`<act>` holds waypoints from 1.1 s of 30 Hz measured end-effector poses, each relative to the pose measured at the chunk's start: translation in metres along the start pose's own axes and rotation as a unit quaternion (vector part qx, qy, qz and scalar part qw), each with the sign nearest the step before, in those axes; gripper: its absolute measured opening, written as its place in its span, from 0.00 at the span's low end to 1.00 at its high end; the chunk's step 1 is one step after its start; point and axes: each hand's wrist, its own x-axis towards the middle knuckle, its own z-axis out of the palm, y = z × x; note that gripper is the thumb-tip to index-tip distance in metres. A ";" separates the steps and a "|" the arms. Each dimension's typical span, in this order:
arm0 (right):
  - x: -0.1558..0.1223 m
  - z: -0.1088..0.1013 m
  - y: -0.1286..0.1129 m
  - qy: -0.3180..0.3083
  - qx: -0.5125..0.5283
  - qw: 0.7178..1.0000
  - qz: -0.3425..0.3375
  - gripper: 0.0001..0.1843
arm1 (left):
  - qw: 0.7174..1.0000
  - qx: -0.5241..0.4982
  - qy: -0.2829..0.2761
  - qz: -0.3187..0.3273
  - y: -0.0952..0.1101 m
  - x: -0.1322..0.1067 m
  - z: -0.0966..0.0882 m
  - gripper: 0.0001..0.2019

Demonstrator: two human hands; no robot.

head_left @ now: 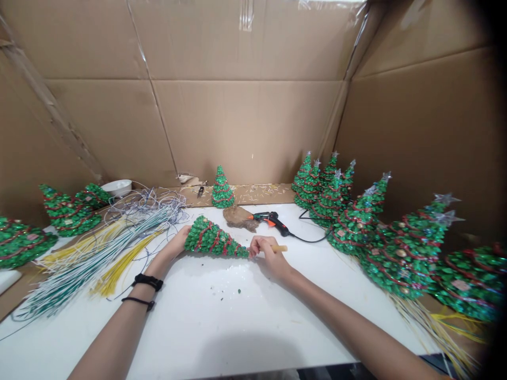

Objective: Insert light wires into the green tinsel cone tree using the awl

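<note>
A small green cone-shaped Christmas tree (212,240) with red garland lies on its side on the white table (222,316). My left hand (179,240) is closed round its wide base. My right hand (266,252) pinches at the pointed tip and holds a tan stick (279,248) that sticks out to the right. Two black bands sit on my left wrist.
An orange-and-black glue gun (273,220) lies behind the hands beside a brown slab (240,216). One tree (222,188) stands at the back. Several finished trees (380,237) lie at the right, others at the left (67,211). Wire bundles (106,248) spread left. Cardboard walls surround.
</note>
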 end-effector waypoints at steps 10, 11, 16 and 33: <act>0.000 -0.001 0.004 -0.031 -0.047 0.998 -0.037 0.19 | 1.000 -0.008 -0.006 0.000 0.002 0.000 0.000 0.12; 0.000 -0.001 0.004 -0.034 -0.055 0.997 -0.044 0.19 | 1.000 -0.005 -0.005 0.002 0.002 0.000 0.000 0.13; -0.004 -0.001 0.007 -0.045 -0.105 0.990 -0.084 0.19 | 1.000 0.014 -0.004 0.000 0.004 0.000 0.000 0.13; -0.013 0.014 -0.004 -0.058 -0.156 0.980 -0.113 0.18 | 1.000 -0.014 0.014 -0.009 -0.001 -0.001 0.001 0.12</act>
